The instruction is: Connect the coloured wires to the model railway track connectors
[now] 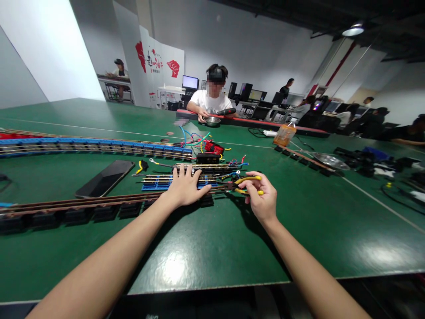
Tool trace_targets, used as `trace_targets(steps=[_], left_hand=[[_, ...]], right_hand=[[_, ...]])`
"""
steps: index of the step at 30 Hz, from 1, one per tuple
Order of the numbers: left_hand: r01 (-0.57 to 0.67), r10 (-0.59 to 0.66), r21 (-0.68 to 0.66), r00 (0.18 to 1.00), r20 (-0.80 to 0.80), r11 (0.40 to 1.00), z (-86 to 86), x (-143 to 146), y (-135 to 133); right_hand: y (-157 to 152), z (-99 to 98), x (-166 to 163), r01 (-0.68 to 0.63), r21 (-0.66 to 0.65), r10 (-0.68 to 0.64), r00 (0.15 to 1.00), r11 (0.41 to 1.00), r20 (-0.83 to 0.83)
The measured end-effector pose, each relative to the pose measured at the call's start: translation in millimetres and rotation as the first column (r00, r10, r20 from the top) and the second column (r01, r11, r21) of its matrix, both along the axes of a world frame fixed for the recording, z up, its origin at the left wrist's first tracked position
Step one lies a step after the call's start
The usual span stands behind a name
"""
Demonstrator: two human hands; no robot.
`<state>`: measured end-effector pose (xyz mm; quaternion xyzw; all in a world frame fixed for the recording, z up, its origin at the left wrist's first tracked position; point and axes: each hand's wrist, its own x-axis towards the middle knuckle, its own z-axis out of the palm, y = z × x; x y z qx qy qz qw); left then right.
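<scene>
My left hand (183, 188) lies with fingers spread across a long brown-railed strip on black blocks (83, 205) and a short blue strip with black blocks and metal rails (156, 181). In my right hand (264, 199) are yellow-handled pliers (249, 179). Their dark jaws meet the right end of the rails, close to several thin wires; what exactly they grip is too small to tell. Behind the blue strip lies a shorter black strip with rails (215, 166). A loose ring terminal (238, 172) shows just above the pliers.
A phone (105, 178) lies left of my left hand. Behind are a long blue rail strip (99, 146), coloured wires (195, 139) and a red part (214, 147). A co-worker (212, 97) sits opposite with a metal bowl (211, 120). A bottle (284, 134) stands at right.
</scene>
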<state>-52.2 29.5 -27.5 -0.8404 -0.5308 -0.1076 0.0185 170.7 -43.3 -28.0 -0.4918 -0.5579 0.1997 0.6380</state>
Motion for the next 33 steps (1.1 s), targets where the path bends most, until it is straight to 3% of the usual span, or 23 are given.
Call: trace_targets(steps=[9,13,19,28,33], left_hand=[[-0.016,0.015,-0.063,1.000,-0.019,0.998,3.5,-0.4,0.7],[-0.016,0.014,-0.063,1.000,-0.028,0.998,4.8,-0.8,0.5],[-0.017,0.015,-0.048,0.999,-0.037,0.999,2.7,-0.9,-0.1],[-0.008,0.007,-0.047,1.000,-0.027,0.999,2.4,-1.1,0.2],[-0.012,0.011,-0.053,1.000,-0.027,0.999,1.4,-0.9,0.7]], right_hand=[[-2.8,-2.9,2.6,-0.007,0.054,-0.004,0.980,0.999,0.200],[-3.9,-1.9,4.2,0.025,0.077,-0.038,0.985,0.997,0.167],[-6.9,0.8,4.3,0.117,0.230,-0.133,0.990,0.966,0.055],[-10.6,5.4,1.2,0.136,0.256,-0.128,0.991,0.957,-0.047],[-10.2,0.2,-1.0,0.067,0.246,-0.079,0.996,0.967,0.038]])
